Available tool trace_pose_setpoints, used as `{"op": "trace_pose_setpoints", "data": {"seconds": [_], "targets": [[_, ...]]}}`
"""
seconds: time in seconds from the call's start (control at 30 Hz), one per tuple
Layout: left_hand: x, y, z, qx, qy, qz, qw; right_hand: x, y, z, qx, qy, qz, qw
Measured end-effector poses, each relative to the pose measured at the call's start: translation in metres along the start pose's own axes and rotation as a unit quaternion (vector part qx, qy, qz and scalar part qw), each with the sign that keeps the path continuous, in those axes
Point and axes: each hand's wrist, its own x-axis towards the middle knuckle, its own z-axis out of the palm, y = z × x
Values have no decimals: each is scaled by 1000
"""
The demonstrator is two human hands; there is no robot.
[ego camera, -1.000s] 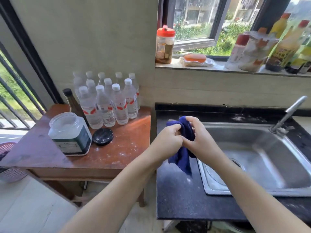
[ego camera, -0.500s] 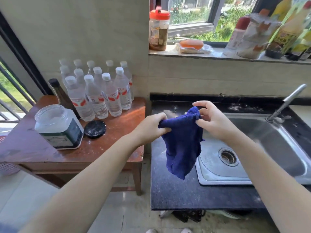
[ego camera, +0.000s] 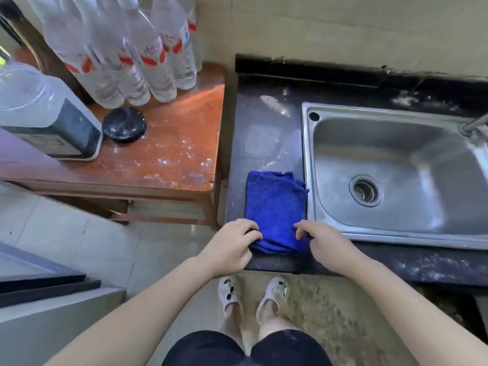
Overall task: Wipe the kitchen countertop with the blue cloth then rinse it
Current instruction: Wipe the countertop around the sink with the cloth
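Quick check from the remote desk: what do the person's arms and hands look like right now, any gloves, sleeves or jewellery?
Both arms are bare up to the frame edge, with no sleeves showing. The left hand and right hand wear no gloves, and no rings, watch or bracelets are visible. No markings show on either forearm.

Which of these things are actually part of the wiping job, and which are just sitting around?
Part of the job:
blue cloth
countertop
sink
left hand
right hand

Just lying about:
water bottles
big jar
black lid
wooden table
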Motion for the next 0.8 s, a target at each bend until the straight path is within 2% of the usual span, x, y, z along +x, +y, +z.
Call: {"op": "trace_pose_setpoints", "data": {"seconds": [0.07, 0.13, 0.2, 0.27, 0.33, 0.4, 0.47, 0.53, 0.6, 0.63, 0.7, 0.73, 0.8], "targets": [[-6, -2, 5, -40, 95, -70, 992, 18, -17, 1, 20, 105, -22, 994], [-8, -1, 13, -113, 202, -217, 948, 43, -36, 16, -14, 133, -24, 991], [-7, 5, 22, -232, 250, -370, 864, 63, -46, 44, -124, 83, 3, 989], [-2, 16, 31, -366, 247, -463, 768, 73, -38, 69, -240, 82, -17, 967], [1, 19, 40, -453, 271, -480, 701, 80, -25, 73, -273, 101, -59, 955], [1, 17, 45, -475, 292, -485, 674, 99, -19, 58, -294, 104, -132, 941], [0, 10, 50, -481, 299, -488, 664, 139, -18, 29, -313, 85, -189, 927], [-1, 7, 55, -492, 308, -483, 656, 192, -18, -7, -322, 85, -181, 926], [2, 6, 54, -522, 321, -471, 635, 251, -20, -41, -304, 112, -111, 940], [3, 5, 53, -544, 327, -466, 616, 272, -24, -52, -286, 120, -68, 948], [5, 5, 47, -605, 341, -455, 558, 282, -34, -53, -261, 135, -26, 955], [6, 5, 43, -635, 339, -449, 529, 270, -38, -42, -260, 136, -37, 955], [6, 5, 35, -682, 329, -439, 484, 213, -40, 0, -291, 126, -127, 940]]}}
